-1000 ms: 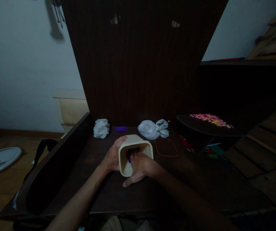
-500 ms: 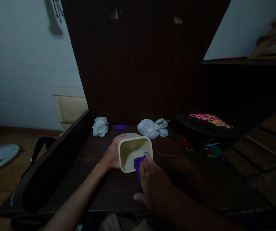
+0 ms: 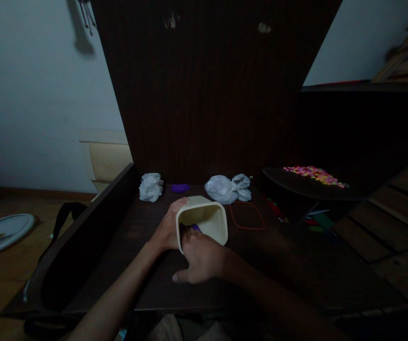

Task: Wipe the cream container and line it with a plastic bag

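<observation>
My left hand [image 3: 167,228] grips a cream plastic container [image 3: 220,220] from its left side. The container is tilted, with its open mouth facing me. My right hand [image 3: 204,258] reaches into that mouth, its fingertips hidden in the shadow by the left inner wall. Under the fingers shows a small bit of purple cloth [image 3: 196,228], pressed to the inside. The right thumb sticks out to the left, outside the rim. Right of the container a reddish-brown rectangular ring [image 3: 249,229] lies flat on the dark wooden surface.
Behind the container are a crumpled white plastic bag [image 3: 151,187], a folded purple piece [image 3: 180,188] and a knotted white bag [image 3: 221,189]. Pink and yellow bits [image 3: 315,175] cover a dark corner shelf at right. A raised wooden side [image 3: 90,222] borders the left.
My right hand has moved left and deeper into the container with the purple cloth, from the right part of the rim to the left inner wall. The left hand keeps its hold.
</observation>
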{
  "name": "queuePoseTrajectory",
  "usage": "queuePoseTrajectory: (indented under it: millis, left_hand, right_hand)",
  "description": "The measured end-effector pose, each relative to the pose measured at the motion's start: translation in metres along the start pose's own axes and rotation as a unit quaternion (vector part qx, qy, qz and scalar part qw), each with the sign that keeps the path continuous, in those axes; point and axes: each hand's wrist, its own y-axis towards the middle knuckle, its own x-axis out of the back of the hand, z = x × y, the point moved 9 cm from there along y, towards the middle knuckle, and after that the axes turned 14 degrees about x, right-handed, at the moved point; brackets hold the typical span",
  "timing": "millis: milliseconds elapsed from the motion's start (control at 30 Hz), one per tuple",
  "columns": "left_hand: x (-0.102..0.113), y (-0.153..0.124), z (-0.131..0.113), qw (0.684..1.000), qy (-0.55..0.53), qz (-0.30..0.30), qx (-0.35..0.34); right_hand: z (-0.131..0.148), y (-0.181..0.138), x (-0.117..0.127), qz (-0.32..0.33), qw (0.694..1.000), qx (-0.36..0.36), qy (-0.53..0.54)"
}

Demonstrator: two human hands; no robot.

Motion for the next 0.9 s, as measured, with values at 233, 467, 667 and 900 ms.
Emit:
queuePoseTrajectory:
  millis: [233, 467, 667, 900]
  left_hand:
    - [-0.002, 0.001, -0.003, 1.0, 0.009, -0.001, -0.005]
    - [-0.002, 0.002, -0.005, 0.999, 0.035, 0.006, -0.032]
    - [-0.006, 0.003, 0.002, 0.999, 0.031, 0.027, -0.009]
    - [-0.005, 0.004, -0.006, 0.998, 0.052, 0.013, -0.041]
  right_hand:
    - [-0.035, 0.018, -0.006, 0.154, 0.987, -0.018, 0.043]
    - [-0.052, 0.003, -0.003, 0.155, 0.983, -0.095, 0.013]
    - [-0.031, -0.022, 0.005, 0.116, 0.987, -0.09, -0.06]
    - [0.006, -0.07, 0.014, 0.05, 0.995, -0.087, -0.023]
